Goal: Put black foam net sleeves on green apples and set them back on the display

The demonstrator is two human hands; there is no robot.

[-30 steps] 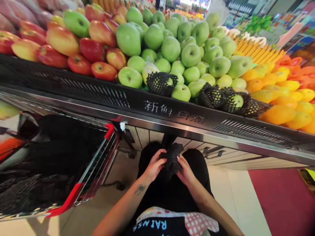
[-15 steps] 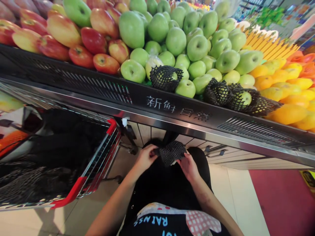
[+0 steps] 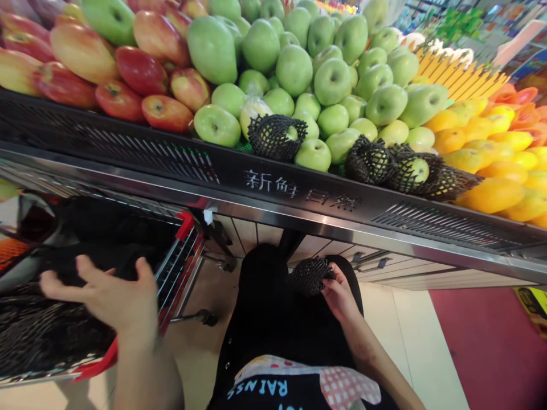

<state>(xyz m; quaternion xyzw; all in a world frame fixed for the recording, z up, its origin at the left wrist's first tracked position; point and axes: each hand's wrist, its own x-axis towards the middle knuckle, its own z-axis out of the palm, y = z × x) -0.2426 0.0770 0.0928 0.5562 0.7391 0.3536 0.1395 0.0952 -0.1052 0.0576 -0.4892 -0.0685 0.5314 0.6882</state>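
Net [image 3: 311,275] was pinched at one edge by the right hand [image 3: 339,290], over the lap and in front of the stand [image 3: 231,176]. That grip was closed on the mesh alone, as far as could be seen; the edge hold probably left the body of the net loose and kept its strands from being crushed. The left grip was open: the left hand [image 3: 113,290], fingers spread, showed against the cart [image 3: 184,225] and held nothing visible. The cart stood close beside the person, presumably to keep its dark pile [image 3: 51,336] within reach. On the stand, the raised front panel appeared to hold back the sloping fruit, with red apples [image 3: 141,71] left of green apples [image 3: 294,69] and yellow fruit [image 3: 489,191] to the right. A netted apple [image 3: 277,136] lay against the panel, its mesh likely meant as padding.

Whether the net held anything could not be told, for its dark weave merged with the trousers [image 3: 260,319]. Motion blurred the left hand, and any contact with the pile was unclear. The frame cut off the cart at left and the upper rows of fruit.
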